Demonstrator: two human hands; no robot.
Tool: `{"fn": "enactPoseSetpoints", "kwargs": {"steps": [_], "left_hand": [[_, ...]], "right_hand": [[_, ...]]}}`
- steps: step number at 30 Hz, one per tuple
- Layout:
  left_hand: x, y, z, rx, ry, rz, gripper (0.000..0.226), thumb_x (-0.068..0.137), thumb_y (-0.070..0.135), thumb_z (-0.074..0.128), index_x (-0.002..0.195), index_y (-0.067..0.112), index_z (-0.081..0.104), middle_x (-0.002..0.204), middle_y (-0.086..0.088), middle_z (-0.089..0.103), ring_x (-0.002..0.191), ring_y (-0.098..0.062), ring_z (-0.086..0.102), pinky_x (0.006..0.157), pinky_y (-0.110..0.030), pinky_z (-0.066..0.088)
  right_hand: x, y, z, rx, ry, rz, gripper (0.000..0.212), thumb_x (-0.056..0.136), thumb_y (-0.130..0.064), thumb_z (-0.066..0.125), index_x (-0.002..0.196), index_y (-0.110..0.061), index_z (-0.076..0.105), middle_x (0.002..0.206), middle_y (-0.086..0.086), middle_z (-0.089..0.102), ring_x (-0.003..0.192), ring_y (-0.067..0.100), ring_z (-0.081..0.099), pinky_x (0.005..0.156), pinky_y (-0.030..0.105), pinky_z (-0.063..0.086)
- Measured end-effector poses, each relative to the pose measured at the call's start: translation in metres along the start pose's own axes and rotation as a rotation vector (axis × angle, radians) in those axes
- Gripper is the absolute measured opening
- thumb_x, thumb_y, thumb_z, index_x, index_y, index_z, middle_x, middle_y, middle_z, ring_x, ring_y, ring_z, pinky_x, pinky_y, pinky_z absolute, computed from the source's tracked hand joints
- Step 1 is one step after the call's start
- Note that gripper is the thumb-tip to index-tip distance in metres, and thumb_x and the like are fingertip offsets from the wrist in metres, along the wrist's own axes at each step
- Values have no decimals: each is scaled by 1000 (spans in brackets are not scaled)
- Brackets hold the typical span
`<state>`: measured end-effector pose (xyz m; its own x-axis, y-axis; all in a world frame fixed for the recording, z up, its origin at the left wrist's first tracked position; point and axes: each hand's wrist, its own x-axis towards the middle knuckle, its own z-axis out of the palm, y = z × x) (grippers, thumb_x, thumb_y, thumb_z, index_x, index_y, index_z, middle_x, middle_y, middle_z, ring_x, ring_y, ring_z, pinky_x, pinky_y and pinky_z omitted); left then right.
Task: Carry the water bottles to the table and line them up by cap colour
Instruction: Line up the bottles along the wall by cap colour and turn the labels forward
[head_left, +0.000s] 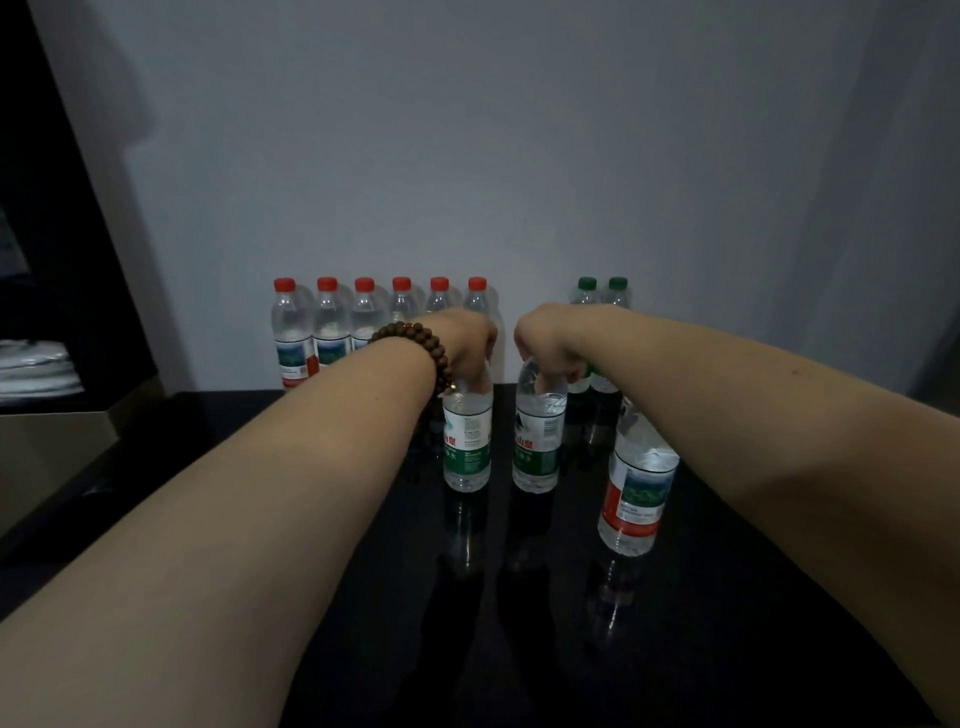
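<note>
Dark glossy table (519, 649), dim light. Back row vs wall (519, 130): 6 red-cap bottles (332, 332) in a line on the left, a gap, then 2 green-cap bottles (586, 292) side by side on the right; all clear plastic w/ clear water inside, fill level hard to read. Nearer the camera: left hand (470, 345) clamped down over the top of a green-label bottle (467, 441), right hand (550, 343) same on a 2nd green-label bottle (538, 441); both caps hidden under the fingers, colour can't tell. The two held bottles are upright, just beside each other, bases at or on the tabletop, contact not clear. Their labels: white upper, green lower, red Chinese chars, partly readable "山泉", rest too small. 1 more bottle w/ red/white label (636, 493) stands to the right, cap hidden behind the right forearm. Total 11 bottles. Brown bead bracelet (415, 348) on left wrist.
</note>
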<state>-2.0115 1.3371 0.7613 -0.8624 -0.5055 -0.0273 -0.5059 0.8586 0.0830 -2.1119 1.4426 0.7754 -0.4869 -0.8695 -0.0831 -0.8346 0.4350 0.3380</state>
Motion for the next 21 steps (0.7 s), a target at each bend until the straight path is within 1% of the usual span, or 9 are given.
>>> {"fn": "enactPoseSetpoints", "kwargs": {"steps": [4, 6, 7, 10, 11, 13, 15, 18, 21], "left_hand": [[16, 2, 0, 2, 23, 16, 53, 86, 27, 83, 132, 18, 59, 100, -2, 56, 76, -17, 62, 88, -41, 62], [23, 3, -1, 2, 19, 19, 51, 87, 26, 82, 132, 18, 59, 94, 1, 54, 74, -15, 60, 88, -41, 62], [26, 3, -2, 2, 14, 20, 51, 87, 25, 82, 132, 18, 59, 95, 0, 55, 74, -15, 60, 88, -40, 62], [36, 5, -4, 19, 18, 35, 48, 89, 26, 81, 131, 17, 59, 118, -7, 62, 77, -17, 59, 88, -39, 62], [40, 6, -5, 28, 22, 41, 48, 89, 26, 81, 131, 16, 59, 123, -8, 62, 78, -18, 58, 88, -39, 62], [47, 9, -5, 46, 25, 55, 48, 90, 26, 80, 131, 14, 59, 126, -9, 62, 83, -20, 59, 90, -40, 61], [56, 12, -5, 52, 32, 66, 47, 90, 26, 80, 130, 14, 59, 126, -10, 62, 86, -21, 61, 91, -41, 61], [70, 15, -5, 53, 36, 74, 48, 91, 26, 79, 132, 13, 58, 127, -11, 62, 87, -22, 63, 90, -42, 62], [84, 21, -4, 67, 33, 81, 49, 91, 27, 79, 132, 13, 58, 127, -11, 61, 82, -21, 62, 89, -42, 62]], "right_hand": [[14, 11, -1, -3, -27, -16, 40, 87, -26, 82, 119, -9, 65, 98, 8, 71, 67, 16, 70, 62, 28, 60], [20, 17, -1, 15, -42, -22, 41, 87, -27, 82, 119, -9, 64, 98, 8, 72, 70, 18, 73, 69, 33, 63], [23, 21, 0, 17, -53, -23, 41, 87, -28, 82, 119, -9, 64, 100, 9, 72, 74, 20, 75, 72, 36, 64], [34, 31, 1, -18, -57, -23, 42, 87, -31, 82, 119, -9, 65, 106, 9, 72, 83, 22, 75, 74, 35, 64], [37, 34, 1, -24, -49, -22, 43, 87, -31, 82, 120, -10, 65, 106, 8, 71, 81, 21, 73, 70, 34, 63], [43, 40, 2, -41, -30, -22, 44, 86, -31, 83, 121, -11, 64, 104, 6, 69, 70, 16, 66, 56, 28, 57], [51, 47, 3, -54, -19, -12, 43, 86, -30, 83, 120, -13, 64, 96, 2, 66, 66, 15, 62, 52, 25, 52], [66, 59, 8, -1, -57, 22, 42, 85, -24, 84, 119, -11, 63, 88, 5, 65, 68, 21, 71, 67, 37, 64], [79, 72, 13, 53, -76, 45, 43, 84, -21, 85, 120, -10, 63, 96, 8, 67, 70, 23, 74, 70, 40, 65]]}}
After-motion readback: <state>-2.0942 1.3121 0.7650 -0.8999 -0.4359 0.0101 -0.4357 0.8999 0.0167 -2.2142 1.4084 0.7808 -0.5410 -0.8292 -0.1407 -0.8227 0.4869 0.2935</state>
